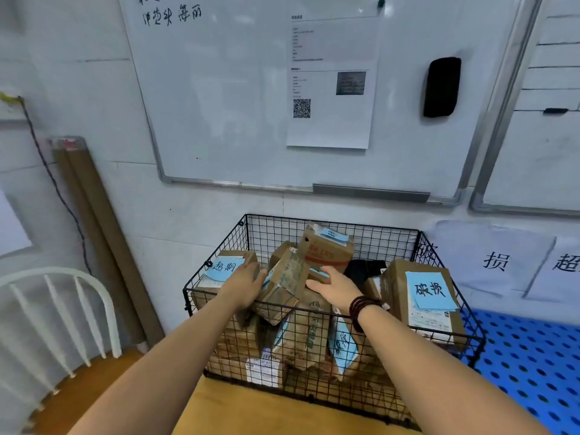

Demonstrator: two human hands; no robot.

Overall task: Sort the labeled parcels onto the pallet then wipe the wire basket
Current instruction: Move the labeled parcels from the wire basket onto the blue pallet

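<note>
The left hand [244, 284] and right hand [333, 287] are reaching over the front rim of the wire basket [392, 246]. The hands are apart with fingers straight, flanking a tilted parcel [282, 288] atop the crowded pile. Whether they touch it is unclear. The blue pallet [533, 356] is lying just right, cut off by the frame.

Basket [332, 222] is showing matt black metal wire. Parcels [326, 252] are looking like brown cardboard, rough and creased, with tape [284, 285] shining glossy. Labels [430, 290] are reading as matt blue paper. Pallet [527, 350] is looking like smooth blue plastic, and whiteboard [235, 105] is glaring glossy.
</note>
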